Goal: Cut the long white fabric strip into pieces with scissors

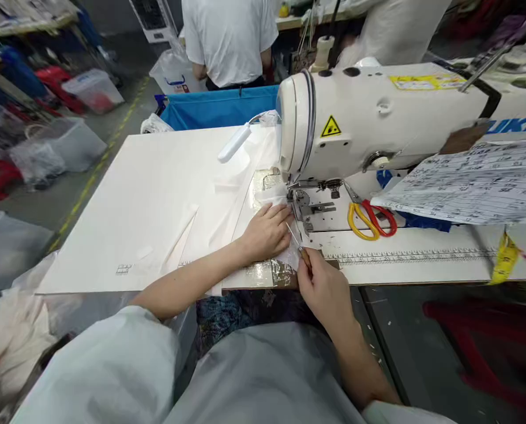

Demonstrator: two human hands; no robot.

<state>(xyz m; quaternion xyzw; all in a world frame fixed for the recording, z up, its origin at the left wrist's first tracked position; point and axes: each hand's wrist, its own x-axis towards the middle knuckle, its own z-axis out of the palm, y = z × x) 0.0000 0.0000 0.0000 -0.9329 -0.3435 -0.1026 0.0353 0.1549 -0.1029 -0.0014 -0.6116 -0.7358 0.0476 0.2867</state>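
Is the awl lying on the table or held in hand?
Held. The awl has its brown handle in the right hand, its metal shaft pointing toward the left hand.

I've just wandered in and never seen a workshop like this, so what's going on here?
Someone is working at an industrial sewing machine. Their left hand lies on thin white fabric, fingers close to the needle area. Their right hand grips a slim, awl-like tool, its tip beside the left hand. Scissors with red and yellow handles lie to the right.
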